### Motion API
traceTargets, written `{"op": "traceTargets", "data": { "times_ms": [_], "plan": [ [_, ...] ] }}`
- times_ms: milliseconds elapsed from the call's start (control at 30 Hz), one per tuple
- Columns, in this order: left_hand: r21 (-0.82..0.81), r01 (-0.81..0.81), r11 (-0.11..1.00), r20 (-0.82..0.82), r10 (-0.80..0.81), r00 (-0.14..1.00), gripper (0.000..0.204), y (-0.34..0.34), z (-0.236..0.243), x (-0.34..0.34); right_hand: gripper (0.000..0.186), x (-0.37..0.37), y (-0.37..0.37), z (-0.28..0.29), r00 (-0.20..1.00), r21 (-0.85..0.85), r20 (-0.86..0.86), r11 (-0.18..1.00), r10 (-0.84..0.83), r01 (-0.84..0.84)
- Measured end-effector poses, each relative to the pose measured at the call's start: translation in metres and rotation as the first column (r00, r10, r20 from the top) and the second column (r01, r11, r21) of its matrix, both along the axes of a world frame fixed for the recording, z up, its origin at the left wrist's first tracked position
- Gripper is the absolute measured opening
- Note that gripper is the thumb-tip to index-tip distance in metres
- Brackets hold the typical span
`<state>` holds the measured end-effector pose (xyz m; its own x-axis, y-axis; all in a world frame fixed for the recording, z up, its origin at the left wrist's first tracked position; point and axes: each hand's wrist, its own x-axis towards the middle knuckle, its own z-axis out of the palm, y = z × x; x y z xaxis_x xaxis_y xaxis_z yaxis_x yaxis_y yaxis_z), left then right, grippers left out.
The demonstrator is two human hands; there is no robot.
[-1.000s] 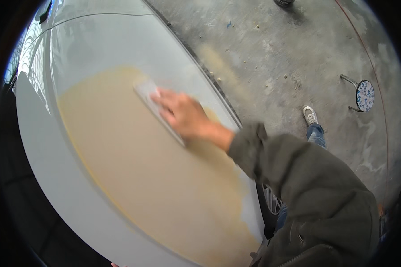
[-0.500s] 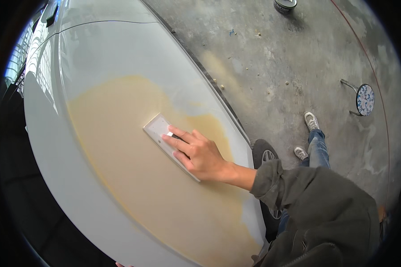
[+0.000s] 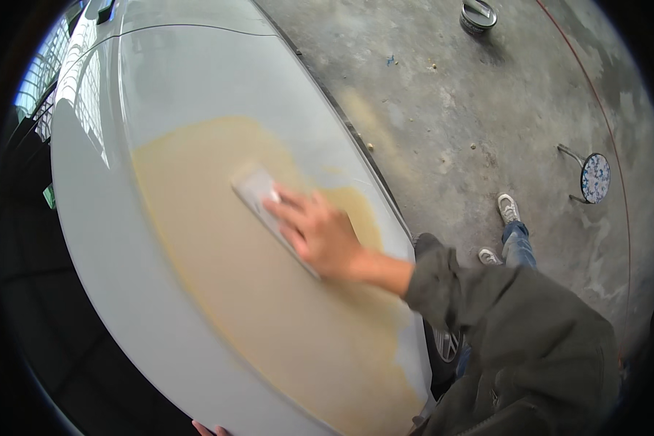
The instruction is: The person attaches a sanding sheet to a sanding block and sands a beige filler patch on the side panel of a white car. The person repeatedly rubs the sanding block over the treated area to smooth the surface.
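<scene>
My right hand (image 3: pixel 318 231), coming in from the lower right in a dark sleeve, is closed on a pale, flat rectangular sanding block (image 3: pixel 258 190). The block lies against a light grey car body panel (image 3: pixel 189 80), on a broad patch of yellowish-beige body filler (image 3: pixel 247 291). Hand and block are smeared by motion. Of my left hand (image 3: pixel 209 430) only some fingertips show at the lower edge, apart from each other, by the panel's rim. The rest of that hand is out of sight.
A car wheel (image 3: pixel 447 344) stands beside the panel, near my feet (image 3: pixel 508 208). On the concrete floor (image 3: pixel 429 102) are a round stool (image 3: pixel 595 178) with a patterned seat, a dark can (image 3: pixel 477 22) with a flat tool across its top, crumbs and a thin red line (image 3: pixel 585 69).
My right hand and the sanding block have shifted slightly up over the filler. The whole view has moved a little, and more of my left fingertips shows.
</scene>
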<state>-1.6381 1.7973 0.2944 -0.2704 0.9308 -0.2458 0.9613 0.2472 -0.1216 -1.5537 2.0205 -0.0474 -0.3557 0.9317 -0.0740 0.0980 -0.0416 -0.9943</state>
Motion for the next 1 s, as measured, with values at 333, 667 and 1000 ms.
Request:
{"op": "traceTargets", "data": {
  "times_ms": [333,667,1000],
  "plan": [
    [0.041,-0.035,0.999,-0.048,0.037,0.998,0.071,-0.006,0.005,0.009,0.05,0.024,-0.055,0.067,0.998,0.03,-0.038,0.998,-0.048,0.049],
    [0.056,-0.017,0.998,-0.031,0.019,0.999,0.07,-0.009,0.007,0.008,0.044,-0.019,0.015,0.067,0.997,0.172,0.005,0.983,-0.074,0.072],
    [0.067,0.026,0.997,0.025,-0.028,0.999,0.07,-0.006,0.005,0.002,0.038,-0.028,0.102,0.089,0.991,0.137,0.008,0.982,-0.135,0.133]
  ]
}}
